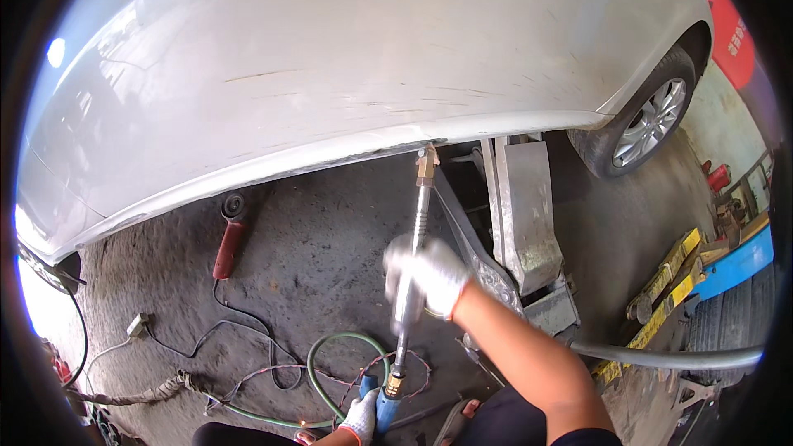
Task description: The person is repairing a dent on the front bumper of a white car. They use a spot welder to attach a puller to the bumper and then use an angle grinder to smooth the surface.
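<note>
A long steel puller tool runs from the lower middle up to the lower sill of a silver car, where its brass-coloured tip touches the metal. My right hand, in a white glove, is wrapped round the sliding sleeve on the shaft, blurred by motion. My left hand, also gloved, grips the blue handle at the bottom end. Scratches mark the car's panel above the sill.
A red angle grinder lies left on the stained floor among cables and a green hose. Under the car stands a metal lift frame. A wheel, yellow bars and a blue object are at the right.
</note>
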A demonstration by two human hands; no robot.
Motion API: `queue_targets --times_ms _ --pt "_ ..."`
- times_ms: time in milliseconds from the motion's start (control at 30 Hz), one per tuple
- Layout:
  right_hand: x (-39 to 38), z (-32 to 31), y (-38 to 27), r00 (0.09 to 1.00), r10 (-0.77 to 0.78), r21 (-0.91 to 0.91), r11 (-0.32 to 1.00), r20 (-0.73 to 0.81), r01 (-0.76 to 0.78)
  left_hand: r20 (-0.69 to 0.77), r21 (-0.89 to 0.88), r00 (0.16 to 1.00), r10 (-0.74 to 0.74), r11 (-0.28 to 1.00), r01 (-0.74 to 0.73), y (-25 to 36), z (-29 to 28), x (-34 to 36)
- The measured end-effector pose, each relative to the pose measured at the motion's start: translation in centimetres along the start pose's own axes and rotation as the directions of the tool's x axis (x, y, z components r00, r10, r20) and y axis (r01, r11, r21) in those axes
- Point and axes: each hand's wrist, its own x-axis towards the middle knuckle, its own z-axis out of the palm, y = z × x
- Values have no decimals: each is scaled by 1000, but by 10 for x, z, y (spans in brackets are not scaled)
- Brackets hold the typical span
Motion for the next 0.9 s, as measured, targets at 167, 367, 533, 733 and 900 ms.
queue_targets --times_ms 167,367,533,733,900 --pt "-6 8 76 994 -107 189 976 -17 108 40 -32 998 40 999 -38 9 -2 -6" --pt "6 -11 74 951 -308 -151 941 -2 304 -61 52 988 143 989 -140 18 11 -17" --pt "10 -1 35 986 -165 321 933 -15 161 -189 172 972 142 979 -110 -2 -10 17" --pt "21 -1 32 946 -182 355 931 269 78 -87 188 966 245 956 -225 -12 -21 21" --pt "20 44 30 845 -260 -78 964 -467 254 -28 13 993 115 993 -115 -1 -17 6"
